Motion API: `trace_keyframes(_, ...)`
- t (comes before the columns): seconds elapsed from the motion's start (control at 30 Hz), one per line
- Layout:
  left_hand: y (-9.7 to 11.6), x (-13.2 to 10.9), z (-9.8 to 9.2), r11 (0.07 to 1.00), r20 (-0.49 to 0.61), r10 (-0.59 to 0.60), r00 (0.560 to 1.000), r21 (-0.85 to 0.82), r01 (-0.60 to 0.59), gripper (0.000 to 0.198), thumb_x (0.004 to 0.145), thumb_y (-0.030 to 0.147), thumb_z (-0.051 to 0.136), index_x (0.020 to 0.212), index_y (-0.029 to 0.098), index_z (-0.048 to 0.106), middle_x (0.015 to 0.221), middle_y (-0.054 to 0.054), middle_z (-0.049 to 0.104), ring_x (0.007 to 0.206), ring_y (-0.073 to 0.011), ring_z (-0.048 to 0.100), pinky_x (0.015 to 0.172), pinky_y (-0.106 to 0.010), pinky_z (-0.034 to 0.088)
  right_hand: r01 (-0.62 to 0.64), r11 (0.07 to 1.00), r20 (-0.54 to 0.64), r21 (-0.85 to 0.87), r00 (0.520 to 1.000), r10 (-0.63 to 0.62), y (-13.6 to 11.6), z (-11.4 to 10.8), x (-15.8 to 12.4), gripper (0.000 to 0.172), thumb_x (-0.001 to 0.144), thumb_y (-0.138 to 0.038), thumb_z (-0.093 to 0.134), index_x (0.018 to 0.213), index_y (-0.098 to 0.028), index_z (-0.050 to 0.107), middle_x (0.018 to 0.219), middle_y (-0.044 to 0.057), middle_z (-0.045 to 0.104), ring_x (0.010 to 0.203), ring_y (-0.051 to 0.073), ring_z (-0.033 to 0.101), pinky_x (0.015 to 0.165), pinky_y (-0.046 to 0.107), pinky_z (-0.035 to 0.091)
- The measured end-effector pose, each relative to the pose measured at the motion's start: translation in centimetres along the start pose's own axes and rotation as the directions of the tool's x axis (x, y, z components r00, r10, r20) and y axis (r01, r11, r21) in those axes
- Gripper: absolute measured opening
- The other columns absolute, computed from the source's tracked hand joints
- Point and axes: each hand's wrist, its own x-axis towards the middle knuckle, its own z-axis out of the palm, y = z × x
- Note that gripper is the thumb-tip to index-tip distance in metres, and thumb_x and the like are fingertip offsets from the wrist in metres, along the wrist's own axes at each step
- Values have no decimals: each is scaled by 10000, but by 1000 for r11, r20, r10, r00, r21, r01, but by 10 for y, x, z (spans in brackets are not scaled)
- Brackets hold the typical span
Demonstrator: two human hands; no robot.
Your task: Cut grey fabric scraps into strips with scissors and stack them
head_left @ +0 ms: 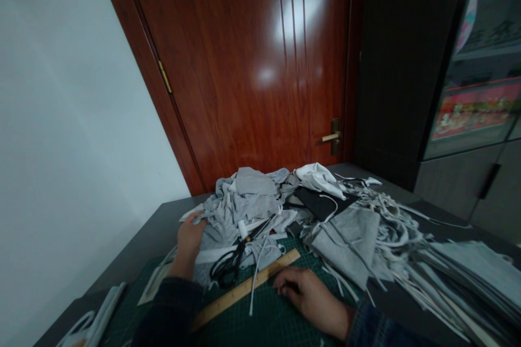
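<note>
At the left end of a heap of grey cloth (254, 184), my left hand (189, 238) has its fingers closed on a grey cloth scrap. My right hand (311, 295) is loosely curled over the green cutting mat (264, 322), just beside a wooden ruler (240, 290), with nothing visible in its fingers. Black-handled scissors (232, 265) lie between my hands, blades pointing up toward the heap. A thin white cord (255, 282) crosses the ruler. Next to the scissors is a small white spool-like cylinder (243, 229).
To the right lie a folded grey cloth (350, 238), a black cloth (321, 200), tangled strips (394, 222) and stacked fabric (476, 265). White rolled pieces (106, 312) sit at lower left. A wooden door (244, 65) and a white wall (81, 92) bound the table.
</note>
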Motion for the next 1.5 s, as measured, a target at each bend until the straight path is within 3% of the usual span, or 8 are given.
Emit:
trace_keyframes(0.17, 9, 4, -9, 999, 20, 29, 999, 27, -30, 359, 843, 166, 571, 1174, 211, 703, 1207, -96, 761, 1119, -280, 708, 949, -363, 543, 7, 1000, -4, -15, 1000, -7, 4, 1, 0, 325, 782, -21, 535, 966, -191, 743, 948, 25, 739, 906, 171, 676, 843, 238, 479)
trace_keyframes(0.33, 40, -8, -6, 977, 111, 187, 976, 82, -197, 345, 850, 135, 558, 1137, 198, 739, 1356, -105, 685, 1321, -282, 572, 1184, -416, 334, 18, 1000, -4, -12, 1000, -18, 2, 1, 1, 311, 792, -15, 530, 950, -179, 741, 934, 29, 734, 901, 166, 670, 836, 231, 474)
trace_keyframes(0.53, 69, -41, 31, 947, 345, 267, 900, 79, -312, 305, 892, 217, 584, 1138, 255, 760, 1109, -79, 796, 1036, -252, 716, 915, -330, 496, 10, 1000, -6, -15, 1000, -10, 0, 0, 0, 329, 783, -8, 521, 957, -183, 738, 940, 28, 736, 910, 166, 672, 853, 235, 476)
trace_keyframes(0.73, 77, -59, 48, 931, 399, 326, 857, 24, -365, 244, 956, 262, 542, 991, 216, 780, 1043, -85, 802, 996, -230, 724, 881, -286, 476, -2, 1000, 6, -20, 1000, 2, -2, -1, 0, 336, 780, -25, 510, 968, -189, 735, 966, 31, 735, 937, 172, 674, 862, 242, 477)
trace_keyframes(1.07, 73, -28, 25, 942, 278, 328, 903, -24, -335, 284, 921, 146, 502, 1057, 165, 750, 1129, -108, 772, 1083, -217, 691, 1008, -297, 464, 1, 1000, 12, -9, 1000, -1, 3, 1, -1, 324, 760, -39, 504, 942, -193, 724, 941, 27, 726, 893, 171, 668, 821, 236, 474)
trace_keyframes(1.23, 77, 0, 29, 937, 207, 339, 918, 16, -350, 533, 902, 161, 529, 1434, 123, 534, 1500, -179, 543, 1412, -286, 469, 1193, -411, 317, 15, 1000, -9, -11, 1000, -15, 6, 3, 0, 344, 731, -33, 498, 927, -194, 730, 936, 27, 729, 898, 170, 667, 827, 234, 475)
trace_keyframes(1.3, 79, 3, 38, 928, 244, 359, 901, 12, -373, 632, 880, 203, 592, 1498, 164, 469, 1600, -151, 436, 1490, -300, 366, 1228, -446, 261, 12, 1000, 3, -12, 1000, -12, 7, 3, 1, 354, 732, -33, 495, 939, -196, 731, 945, 27, 732, 906, 172, 671, 831, 236, 479)
trace_keyframes(1.5, 76, -19, 67, 903, 458, 403, 792, -57, -426, 525, 844, 237, 648, 1368, 212, 633, 1448, -98, 631, 1397, -261, 523, 1184, -345, 346, -8, 1000, 14, -17, 1000, 8, 10, 4, 2, 343, 744, -40, 509, 947, -198, 736, 967, 36, 738, 929, 182, 675, 846, 244, 483)
